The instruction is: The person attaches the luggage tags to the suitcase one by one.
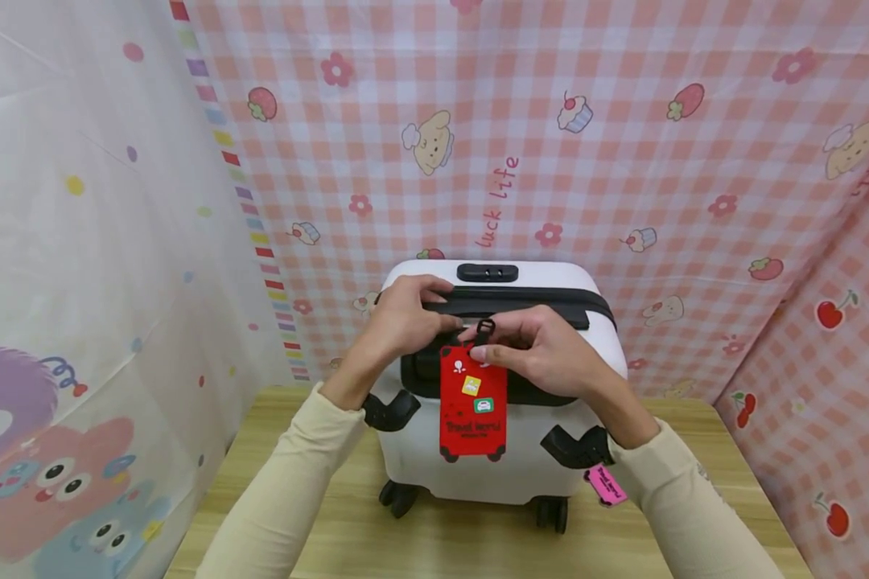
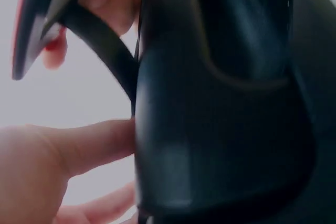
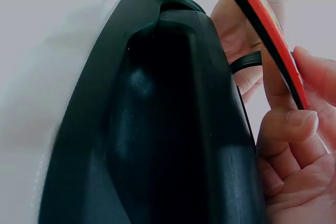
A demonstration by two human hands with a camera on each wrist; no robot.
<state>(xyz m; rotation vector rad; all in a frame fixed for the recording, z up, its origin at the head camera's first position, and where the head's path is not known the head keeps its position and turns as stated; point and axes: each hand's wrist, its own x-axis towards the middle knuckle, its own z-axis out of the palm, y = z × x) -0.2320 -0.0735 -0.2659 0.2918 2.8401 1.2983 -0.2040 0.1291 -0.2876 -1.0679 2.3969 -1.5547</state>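
A red luggage tag with small stickers and dark lettering hangs before a white suitcase. The right hand pinches its upper part between thumb and fingers; a black buckle sticks up there. From the tag, a black strap curves to the black handle in the left wrist view. Bent around the handle's left end, the left hand has its index finger over the top and its thumb on the near side. The strap's far end is hidden behind the handle.
The suitcase stands on wheels on a wood-patterned surface. A pink tag lies by the right sleeve. Black angled pieces sit at both wrists. Checked cloth hangs close behind, and printed white cloth hangs at left.
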